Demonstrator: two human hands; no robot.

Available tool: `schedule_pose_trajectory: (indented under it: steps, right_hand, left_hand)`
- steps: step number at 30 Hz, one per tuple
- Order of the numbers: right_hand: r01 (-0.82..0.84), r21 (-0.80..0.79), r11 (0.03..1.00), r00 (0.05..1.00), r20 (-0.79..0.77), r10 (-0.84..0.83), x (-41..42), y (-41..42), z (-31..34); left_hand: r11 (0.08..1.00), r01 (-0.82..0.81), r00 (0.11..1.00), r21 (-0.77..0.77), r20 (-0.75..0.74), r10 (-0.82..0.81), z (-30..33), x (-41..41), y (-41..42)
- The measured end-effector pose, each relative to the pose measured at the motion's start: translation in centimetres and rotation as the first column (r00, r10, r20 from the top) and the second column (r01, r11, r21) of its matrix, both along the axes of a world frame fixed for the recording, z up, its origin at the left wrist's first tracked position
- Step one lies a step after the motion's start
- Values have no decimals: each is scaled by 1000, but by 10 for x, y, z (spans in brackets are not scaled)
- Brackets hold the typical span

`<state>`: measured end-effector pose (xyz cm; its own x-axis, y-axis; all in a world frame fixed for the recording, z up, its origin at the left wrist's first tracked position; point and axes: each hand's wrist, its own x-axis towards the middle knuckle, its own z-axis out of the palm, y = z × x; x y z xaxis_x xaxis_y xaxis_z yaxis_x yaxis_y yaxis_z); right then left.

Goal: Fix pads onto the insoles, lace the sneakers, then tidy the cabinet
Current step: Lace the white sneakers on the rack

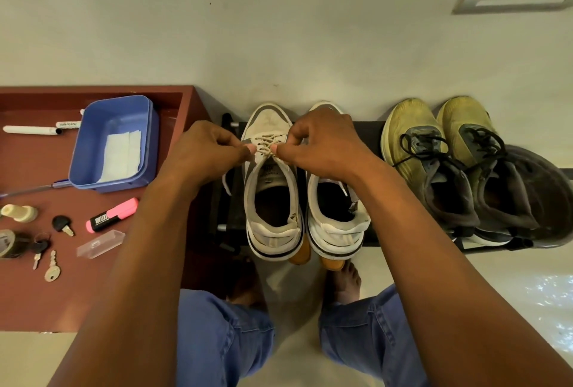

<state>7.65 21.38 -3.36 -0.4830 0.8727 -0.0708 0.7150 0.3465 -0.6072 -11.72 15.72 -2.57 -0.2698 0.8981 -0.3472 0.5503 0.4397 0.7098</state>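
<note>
Both your hands, left [208, 147] and right [322, 144], pinch the lace [266, 145] on the left sneaker [270, 182]; lacing step, I'd tighten evenly next.

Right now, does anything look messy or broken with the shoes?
The right white sneaker has a frayed, torn heel lining, and its lace hangs loose. The yellow running shoes look grubby, with black laces undone. Both hands pinch the left white sneaker's lace.

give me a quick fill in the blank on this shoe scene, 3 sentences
1. Both hands, left hand and right hand, pinch the ____ of the left white sneaker.
2. The highlighter on the red cabinet top is ____.
3. The folded white paper lies inside the ____ tub.

Missing: laces; pink; blue
</note>
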Motion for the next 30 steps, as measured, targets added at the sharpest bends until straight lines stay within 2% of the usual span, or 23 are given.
schedule_pose_trajectory:
  steps: [3,5,8,11,13,16,22,30]
  right_hand:
    - [46,-213,976,934,-337,-118,-3,-3,9]
    - [53,-338,940,866,-453,-212,-4,-3,12]
    - [52,-488,872,799,-504,-329,-8,-2,7]
    - [99,-565,819,746,-502,-437,-12,-2,0]
    - [126,-591,797,714,-503,-486,-14,-2,-3]
    - [165,-582,797,682,-516,-518,-18,-3,-10]
    - [186,-537,823,751,-462,-471,-16,0,-11]
    - [198,-468,861,772,-467,-432,-18,5,-18]
  left_hand:
    - [978,-201,950,47,255,183,4,9,0]
    - [949,-312,870,46,414,266,4,13,3]
    - [918,-396,760,10,565,322,-1,18,4]
    - [918,-397,699,-8,645,308,-6,23,5]
    - [913,-407,699,-4,643,314,-7,26,6]
    - [912,-406,772,51,554,313,-13,28,8]
    - [942,-307,885,135,406,230,-14,26,3]
    - [928,-313,904,199,361,227,-18,23,7]
